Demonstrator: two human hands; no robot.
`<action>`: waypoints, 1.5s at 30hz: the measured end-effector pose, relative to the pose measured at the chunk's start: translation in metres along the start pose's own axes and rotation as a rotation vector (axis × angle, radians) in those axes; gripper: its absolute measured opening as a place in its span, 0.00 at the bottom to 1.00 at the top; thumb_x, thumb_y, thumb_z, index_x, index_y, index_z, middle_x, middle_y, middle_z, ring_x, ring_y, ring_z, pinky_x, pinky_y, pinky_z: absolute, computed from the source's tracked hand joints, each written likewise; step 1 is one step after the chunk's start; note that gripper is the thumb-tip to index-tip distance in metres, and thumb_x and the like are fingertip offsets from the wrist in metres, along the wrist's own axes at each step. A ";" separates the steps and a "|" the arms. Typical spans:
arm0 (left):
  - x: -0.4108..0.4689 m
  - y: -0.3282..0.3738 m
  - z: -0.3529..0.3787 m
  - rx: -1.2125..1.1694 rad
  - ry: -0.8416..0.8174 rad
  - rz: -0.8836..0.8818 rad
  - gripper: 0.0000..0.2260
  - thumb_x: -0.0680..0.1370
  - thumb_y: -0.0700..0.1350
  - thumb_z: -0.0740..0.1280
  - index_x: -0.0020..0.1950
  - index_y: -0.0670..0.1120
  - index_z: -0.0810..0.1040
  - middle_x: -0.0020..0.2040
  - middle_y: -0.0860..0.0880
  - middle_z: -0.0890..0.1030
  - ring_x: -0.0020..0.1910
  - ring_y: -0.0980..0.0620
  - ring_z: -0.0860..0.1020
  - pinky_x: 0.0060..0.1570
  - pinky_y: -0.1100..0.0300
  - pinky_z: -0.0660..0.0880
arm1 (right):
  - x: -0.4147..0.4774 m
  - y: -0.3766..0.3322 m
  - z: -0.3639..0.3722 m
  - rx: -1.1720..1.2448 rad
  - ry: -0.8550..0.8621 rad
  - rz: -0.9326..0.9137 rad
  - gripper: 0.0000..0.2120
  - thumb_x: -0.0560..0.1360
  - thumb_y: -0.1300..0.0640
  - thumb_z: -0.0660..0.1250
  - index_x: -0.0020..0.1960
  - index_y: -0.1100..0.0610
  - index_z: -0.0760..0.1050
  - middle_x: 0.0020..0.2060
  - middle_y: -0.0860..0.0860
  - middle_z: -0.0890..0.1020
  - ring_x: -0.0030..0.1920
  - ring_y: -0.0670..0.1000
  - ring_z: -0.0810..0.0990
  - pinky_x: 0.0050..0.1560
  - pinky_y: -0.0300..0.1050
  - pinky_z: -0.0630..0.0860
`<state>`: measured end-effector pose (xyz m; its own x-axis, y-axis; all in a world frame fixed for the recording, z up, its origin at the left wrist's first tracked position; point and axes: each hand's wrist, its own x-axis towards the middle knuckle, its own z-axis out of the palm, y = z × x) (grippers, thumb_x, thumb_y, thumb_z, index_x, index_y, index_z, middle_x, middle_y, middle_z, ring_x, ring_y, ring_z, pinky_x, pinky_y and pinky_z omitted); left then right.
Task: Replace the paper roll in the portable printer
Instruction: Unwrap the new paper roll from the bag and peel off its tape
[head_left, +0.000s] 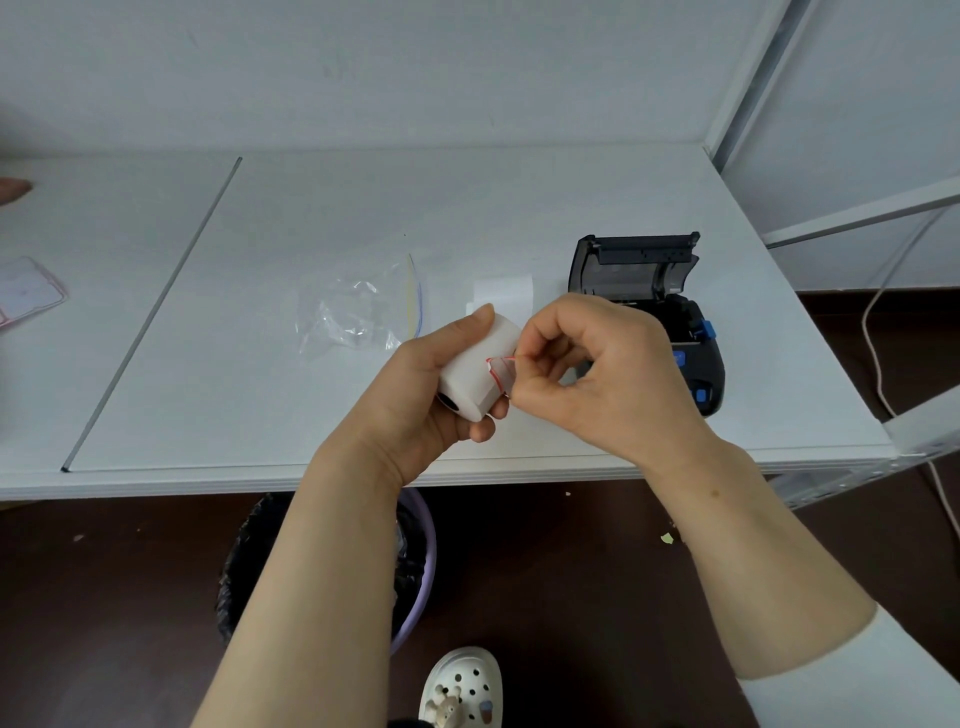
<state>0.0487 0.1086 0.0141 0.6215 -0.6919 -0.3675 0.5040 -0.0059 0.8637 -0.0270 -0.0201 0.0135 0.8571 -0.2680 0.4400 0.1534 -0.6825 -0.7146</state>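
Two bare hands met above the front edge of a white desk (467, 208). The left hand (415, 395) gripped a white paper roll (475, 364), and the right hand (597, 374) pinched a red-edged tab (498, 371) at the roll's end. A dark portable printer (649, 312) (lid raised) sat on the desk just right of the hands. A crumpled clear bag (358, 312) lay further left. Below, the floor (597, 571) was dark brown, with a lined bin (410, 571) under the desk.

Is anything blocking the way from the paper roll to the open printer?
Nothing visible on the table does. The paper roll sits in the left hand; the printer has its lid up, though the right hand partly hides it.
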 end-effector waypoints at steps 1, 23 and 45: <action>0.000 0.000 0.000 0.000 -0.002 0.000 0.13 0.69 0.53 0.66 0.33 0.45 0.81 0.29 0.46 0.76 0.25 0.50 0.72 0.20 0.64 0.66 | 0.000 0.000 0.000 0.002 -0.004 -0.001 0.07 0.65 0.56 0.71 0.35 0.58 0.76 0.31 0.50 0.79 0.31 0.50 0.77 0.33 0.43 0.76; -0.002 0.003 -0.001 0.019 0.020 -0.012 0.13 0.70 0.52 0.65 0.38 0.42 0.80 0.33 0.44 0.77 0.25 0.49 0.72 0.20 0.63 0.67 | 0.002 -0.001 -0.008 0.123 -0.101 0.038 0.12 0.65 0.55 0.73 0.46 0.54 0.75 0.37 0.51 0.76 0.34 0.49 0.73 0.36 0.34 0.70; -0.004 0.004 -0.004 0.040 -0.048 -0.105 0.12 0.73 0.47 0.60 0.45 0.40 0.78 0.31 0.40 0.78 0.24 0.49 0.71 0.20 0.67 0.65 | 0.006 0.003 -0.013 0.212 -0.324 -0.019 0.03 0.71 0.61 0.67 0.43 0.56 0.79 0.43 0.45 0.74 0.44 0.49 0.77 0.48 0.31 0.72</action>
<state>0.0505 0.1143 0.0177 0.5367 -0.7193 -0.4411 0.5401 -0.1088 0.8346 -0.0280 -0.0325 0.0214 0.9589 -0.0045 0.2837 0.2400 -0.5207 -0.8193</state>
